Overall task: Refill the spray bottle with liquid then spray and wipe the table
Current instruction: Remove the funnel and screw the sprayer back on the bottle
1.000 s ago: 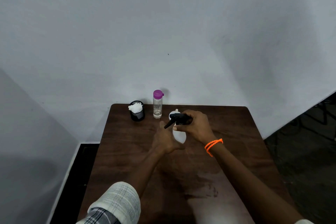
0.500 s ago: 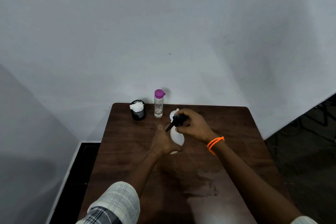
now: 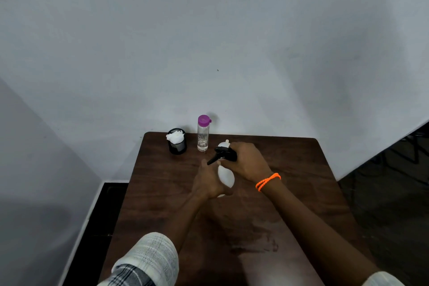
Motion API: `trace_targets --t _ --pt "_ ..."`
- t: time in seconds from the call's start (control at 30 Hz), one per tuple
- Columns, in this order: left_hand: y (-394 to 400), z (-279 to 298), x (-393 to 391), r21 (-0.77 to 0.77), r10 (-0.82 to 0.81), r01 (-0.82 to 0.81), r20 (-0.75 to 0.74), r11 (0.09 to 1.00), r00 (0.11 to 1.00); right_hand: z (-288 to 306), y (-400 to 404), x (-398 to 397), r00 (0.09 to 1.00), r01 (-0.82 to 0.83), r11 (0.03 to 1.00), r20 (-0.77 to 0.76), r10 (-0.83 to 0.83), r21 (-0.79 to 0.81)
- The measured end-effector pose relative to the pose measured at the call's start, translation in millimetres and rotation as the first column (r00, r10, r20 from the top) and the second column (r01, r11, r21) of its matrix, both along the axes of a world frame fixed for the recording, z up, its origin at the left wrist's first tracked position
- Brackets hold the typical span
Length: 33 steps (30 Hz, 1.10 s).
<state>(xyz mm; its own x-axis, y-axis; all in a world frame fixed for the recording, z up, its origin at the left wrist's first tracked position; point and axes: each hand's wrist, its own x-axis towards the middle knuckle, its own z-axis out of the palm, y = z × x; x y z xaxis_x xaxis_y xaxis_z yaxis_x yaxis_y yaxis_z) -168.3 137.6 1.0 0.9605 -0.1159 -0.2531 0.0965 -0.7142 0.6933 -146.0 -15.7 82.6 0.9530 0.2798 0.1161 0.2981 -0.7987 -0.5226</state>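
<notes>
A white spray bottle (image 3: 225, 175) stands mid-table on the dark wooden table (image 3: 290, 193). My left hand (image 3: 207, 184) grips its body from the left. My right hand (image 3: 248, 161) is curled round the black spray head (image 3: 224, 154) on top, with the black trigger pointing left. A clear bottle with a purple cap (image 3: 203, 133) holding clear liquid stands upright at the back of the table, apart from both hands. A black mesh cup with a white cloth (image 3: 177, 141) in it stands to its left.
The table backs onto a pale wall (image 3: 209, 53). A small white object (image 3: 226, 143) sits just behind the spray head. A wet smear (image 3: 255, 246) marks the table's near part. Dark floor lies at the left and right of the table.
My right hand has turned slightly on the black spray head while my left hand keeps hold of the bottle. The view has shifted a little.
</notes>
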Motion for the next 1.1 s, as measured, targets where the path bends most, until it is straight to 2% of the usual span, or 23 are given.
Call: trace_targets --t 0.07,0.13,0.23,0.43,0.6,0.67,0.8,0.93,1.0,1.1 --pt "-0.9 -2.1 -0.2 -0.065 0.073 -0.077 -0.057 0.995 0.996 2.1 -0.9 -0.6 1.0 0.025 0.999 -0.005 -0.025 0.03" --pt "0.2 -4.7 0.5 -0.126 0.125 -0.134 -0.082 0.983 0.989 5.4 -2.8 -1.2 0.998 -0.013 0.993 -0.06 0.02 0.116" --pt "-0.4 -4.0 3.9 -0.135 0.099 -0.107 -0.065 0.985 0.993 7.3 -9.1 -2.9 0.992 -0.05 0.975 -0.106 0.074 0.215" --pt "-4.6 2.0 6.0 -0.041 -0.058 0.06 0.047 0.997 0.997 7.3 -16.3 -0.2 0.996 0.002 0.987 -0.087 0.012 0.162" --pt "-7.1 -0.8 2.2 -0.082 0.021 -0.024 -0.042 0.996 0.999 3.9 -19.6 -2.6 0.992 -0.048 0.977 -0.103 0.07 0.207" --pt "-8.3 -1.7 2.4 -0.058 -0.004 0.003 -0.013 0.998 1.0 4.1 -20.6 -3.6 0.991 -0.064 0.972 -0.101 0.089 0.225" --pt "-10.1 -0.2 2.9 -0.045 -0.071 0.073 0.056 0.996 0.996 7.2 -21.1 -3.3 0.995 -0.015 0.986 -0.092 0.031 0.166" --pt "-14.7 2.7 2.0 -0.051 -0.065 0.068 0.042 0.996 0.997 7.3 -23.0 -3.9 0.998 -0.007 0.988 -0.068 0.018 0.153" --pt "-16.6 3.4 1.7 -0.066 -0.063 0.065 0.031 0.996 0.998 5.6 -26.5 -5.0 0.993 -0.027 0.981 -0.107 0.048 0.195" --pt "-18.7 2.5 2.0 -0.115 -0.025 0.026 0.009 0.993 1.0 7.2 -33.1 -7.6 0.982 0.0 0.938 -0.176 0.065 0.345"
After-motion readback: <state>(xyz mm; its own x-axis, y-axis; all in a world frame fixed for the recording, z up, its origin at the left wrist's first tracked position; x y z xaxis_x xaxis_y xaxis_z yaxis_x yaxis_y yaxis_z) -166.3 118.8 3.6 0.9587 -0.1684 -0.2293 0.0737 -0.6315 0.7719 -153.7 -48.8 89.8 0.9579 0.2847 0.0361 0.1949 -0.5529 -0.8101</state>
